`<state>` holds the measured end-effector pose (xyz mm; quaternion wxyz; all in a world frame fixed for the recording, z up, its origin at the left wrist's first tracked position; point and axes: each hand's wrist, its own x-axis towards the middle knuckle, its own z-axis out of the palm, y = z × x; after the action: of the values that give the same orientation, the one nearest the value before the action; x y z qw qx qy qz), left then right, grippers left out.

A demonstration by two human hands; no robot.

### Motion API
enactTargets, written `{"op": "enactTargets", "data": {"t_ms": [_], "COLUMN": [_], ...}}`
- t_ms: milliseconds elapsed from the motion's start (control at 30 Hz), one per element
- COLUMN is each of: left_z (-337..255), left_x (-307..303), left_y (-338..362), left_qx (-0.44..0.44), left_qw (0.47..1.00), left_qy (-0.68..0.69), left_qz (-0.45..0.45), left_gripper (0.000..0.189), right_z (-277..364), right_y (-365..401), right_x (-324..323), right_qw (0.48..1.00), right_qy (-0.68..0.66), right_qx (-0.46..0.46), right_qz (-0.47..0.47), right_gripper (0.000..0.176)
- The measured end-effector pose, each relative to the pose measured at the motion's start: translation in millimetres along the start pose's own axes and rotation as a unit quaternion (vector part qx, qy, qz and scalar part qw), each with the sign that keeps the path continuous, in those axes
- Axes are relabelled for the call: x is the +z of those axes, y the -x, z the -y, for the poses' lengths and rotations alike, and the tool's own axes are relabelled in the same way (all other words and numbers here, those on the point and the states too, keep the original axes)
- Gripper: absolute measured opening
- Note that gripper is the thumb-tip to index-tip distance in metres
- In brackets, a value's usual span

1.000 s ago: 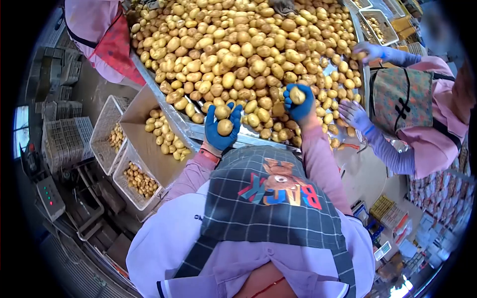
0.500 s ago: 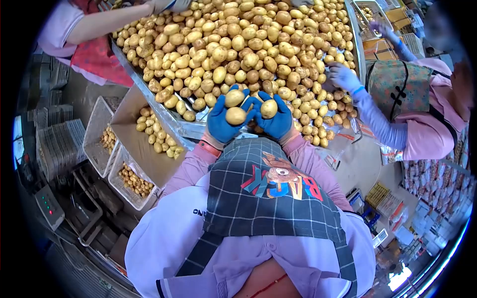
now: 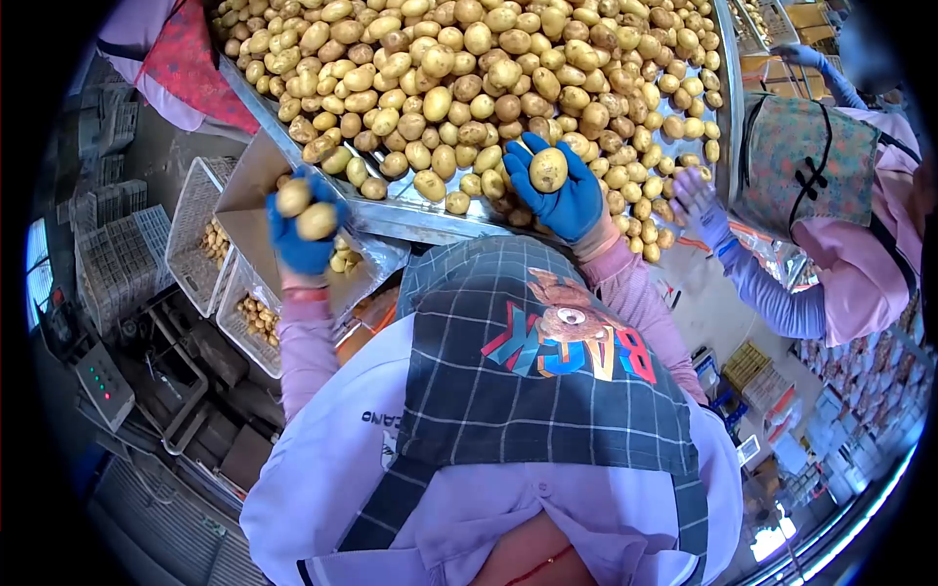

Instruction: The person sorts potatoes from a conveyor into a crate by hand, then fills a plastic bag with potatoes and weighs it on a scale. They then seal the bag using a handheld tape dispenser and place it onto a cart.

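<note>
Left hand [image 3: 304,239]: and away it goes, parted from its partner and swung out to the left, while the right hand [image 3: 562,200] stays by the near side of the heap.
Left palm: cupped under two potatoes [image 3: 316,221], which sit side by side, touching; turned upward like that, it probably lets the glove carry both without a tight squeeze. Blur hides exactly how each finger bends.
Right palm: facing up too, blue fingers partly spread and curled around one potato [image 3: 548,170]; the hollow of the hand seems to keep it from rolling.
Cardboard box [image 3: 252,188]: just left of the sorting table [image 3: 420,221], directly below the left hand, potatoes inside; standing that close, it looks placed for a short reach.
Clear plastic [image 3: 379,262]: draped at the box's right side, likely as a liner.
Potato heap [image 3: 459,83]: piled high at the far side, thinning to loose ones near the wearer; the raised metal edge appears to hold them in.
White crates [image 3: 202,184]: two beyond the box on the left, small potatoes in both.
Co-worker on the right [image 3: 816,171]: one gloved hand [image 3: 699,203] near the table's right edge, fingers blurred, grip impossible to tell.
Red apron [image 3: 200,73]: another person, far left, up against the table.
</note>
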<state>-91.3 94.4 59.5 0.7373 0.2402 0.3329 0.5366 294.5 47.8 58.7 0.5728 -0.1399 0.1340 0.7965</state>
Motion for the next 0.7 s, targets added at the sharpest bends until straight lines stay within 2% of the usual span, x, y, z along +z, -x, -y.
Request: {"op": "enactTargets", "data": {"t_ms": [67, 133, 167, 200, 233, 267, 300, 333, 367, 400, 433, 467, 500, 533, 567, 600, 667, 700], "left_z": [-45, -64, -67, -64, -57, -43, -32, -17, -3, 18, 36, 48, 60, 72, 78, 84, 96, 103], "left_x": [-23, -103, -70, -114, -119, -94, -56, -23, -2, 5, 21, 45, 57, 61, 72, 84, 96, 100], "left_y": [18, 30, 35, 36, 38, 36, 30, 24, 19, 12, 6, 3, -3, -10, -19, -31, -72, -94], "left_qx": [-0.060, -0.120, -0.154, -0.084, -0.004, 0.077, 0.079, 0.106, 0.108, 0.114, 0.085, 0.102, 0.082, 0.123, 0.134, 0.146, 0.197, 0.203], "left_qw": [0.986, 0.946, 0.809, 0.705, 0.693, 0.676, 0.802, 0.861, 0.863, 0.866, 0.875, 0.852, 0.848, 0.831, 0.828, 0.823, 0.780, 0.701], "left_qy": [0.056, -0.187, -0.430, -0.644, -0.673, -0.696, -0.549, -0.445, -0.445, -0.443, -0.437, -0.498, -0.515, -0.540, -0.544, -0.548, -0.593, -0.683], "left_qz": [-0.142, -0.235, -0.369, -0.287, -0.260, -0.230, -0.222, -0.222, -0.212, -0.200, -0.189, -0.126, -0.094, -0.045, -0.035, -0.024, -0.037, -0.012], "left_gripper": [0.050, 0.054, 0.053, 0.051, 0.050, 0.050, 0.045, 0.042, 0.040, 0.040, 0.041, 0.043, 0.044, 0.044, 0.045, 0.047, 0.049, 0.054], "right_z": [0, -1, -3, -8, -8, -6, -5, 0, -1, 0, 11, 31, 51, 86, 109, 118, 113, 108], "right_y": [0, -2, -3, -1, -3, -4, 0, 3, 10, 15, 20, 32, 35, 35, 42, 39, 30, 23], "right_x": [-2, 3, 5, 14, 9, 5, 10, 19, 13, -2, -37, -34, -47, -93, -93, -101, -93, -97], "right_qw": [0.998, 0.993, 0.991, 0.996, 0.994, 0.992, 0.985, 0.929, 0.752, 0.485, 0.315, 0.165, 0.183, 0.252, 0.173, 0.163, 0.184, 0.141], "right_qy": [-0.046, -0.047, -0.064, -0.016, 0.006, 0.028, 0.167, 0.371, 0.655, 0.860, 0.917, 0.955, 0.959, 0.927, 0.953, 0.944, 0.934, 0.929], "right_qx": [0.037, 0.070, 0.080, 0.059, 0.063, 0.065, 0.021, 0.013, -0.070, -0.151, -0.243, -0.230, -0.215, -0.266, -0.214, -0.242, -0.195, -0.254], "right_qz": [0.021, 0.082, 0.087, 0.071, 0.086, 0.103, 0.045, -0.013, -0.027, -0.037, 0.021, 0.088, 0.015, -0.076, -0.127, -0.155, -0.235, -0.228], "right_gripper": [0.048, 0.053, 0.054, 0.052, 0.052, 0.051, 0.044, 0.037, 0.037, 0.037, 0.039, 0.039, 0.041, 0.043, 0.045, 0.046, 0.047, 0.049]}}
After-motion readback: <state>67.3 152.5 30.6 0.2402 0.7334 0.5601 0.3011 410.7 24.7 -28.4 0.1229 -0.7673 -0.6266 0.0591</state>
